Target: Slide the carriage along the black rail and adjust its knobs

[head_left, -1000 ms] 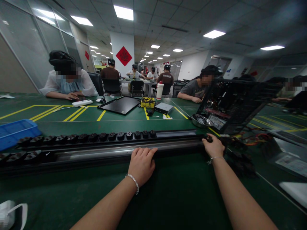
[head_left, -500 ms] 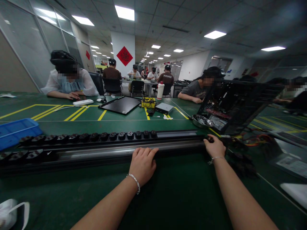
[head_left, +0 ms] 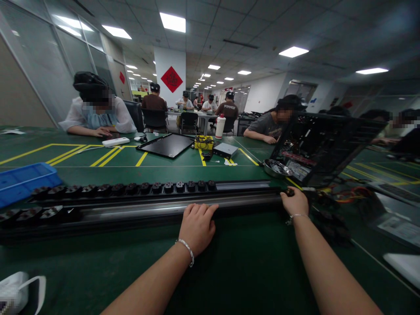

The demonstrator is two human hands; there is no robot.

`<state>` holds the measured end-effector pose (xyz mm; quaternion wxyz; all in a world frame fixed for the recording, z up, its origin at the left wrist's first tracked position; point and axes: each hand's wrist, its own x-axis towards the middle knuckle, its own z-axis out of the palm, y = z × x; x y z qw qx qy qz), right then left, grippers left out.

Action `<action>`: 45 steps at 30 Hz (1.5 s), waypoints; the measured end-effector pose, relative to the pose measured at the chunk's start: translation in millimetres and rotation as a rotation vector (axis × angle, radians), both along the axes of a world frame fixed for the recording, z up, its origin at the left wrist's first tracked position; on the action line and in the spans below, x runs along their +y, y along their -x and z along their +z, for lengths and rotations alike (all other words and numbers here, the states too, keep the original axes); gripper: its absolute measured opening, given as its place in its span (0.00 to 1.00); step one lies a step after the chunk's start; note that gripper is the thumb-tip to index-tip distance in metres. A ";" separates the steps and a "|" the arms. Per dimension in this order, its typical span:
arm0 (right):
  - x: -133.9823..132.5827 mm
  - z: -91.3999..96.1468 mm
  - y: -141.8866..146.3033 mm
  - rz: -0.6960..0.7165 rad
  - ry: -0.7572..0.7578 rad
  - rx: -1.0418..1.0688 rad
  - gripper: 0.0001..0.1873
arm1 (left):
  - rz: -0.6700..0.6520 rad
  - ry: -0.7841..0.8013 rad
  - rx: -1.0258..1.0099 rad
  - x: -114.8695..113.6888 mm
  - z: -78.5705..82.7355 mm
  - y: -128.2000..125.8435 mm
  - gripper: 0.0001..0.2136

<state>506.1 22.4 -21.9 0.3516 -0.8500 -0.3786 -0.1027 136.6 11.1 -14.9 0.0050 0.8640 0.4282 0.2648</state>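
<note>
A long black power strip (head_left: 141, 205) with a row of sockets and a silver side rail lies across the green table (head_left: 243, 262). My left hand (head_left: 197, 225) rests on its near edge around the middle, fingers curled over the rail. At the strip's right end my right hand (head_left: 295, 202) grips the end cap, thumb and fingers closed around it. Both wrists wear thin bracelets.
An open black computer case (head_left: 321, 146) with coloured cables stands at the right, a metal bowl (head_left: 274, 167) beside it. A blue bin (head_left: 22, 179) sits at left, a white mask (head_left: 13, 293) at bottom left. Several people sit at tables beyond.
The view has shifted slightly; my hands and the power strip keep nearly the same places.
</note>
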 end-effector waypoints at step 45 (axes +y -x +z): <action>0.1 8.8 -9.2 -0.189 0.123 0.128 0.22 | -0.014 0.028 -0.012 0.4 1.8 1.1 0.20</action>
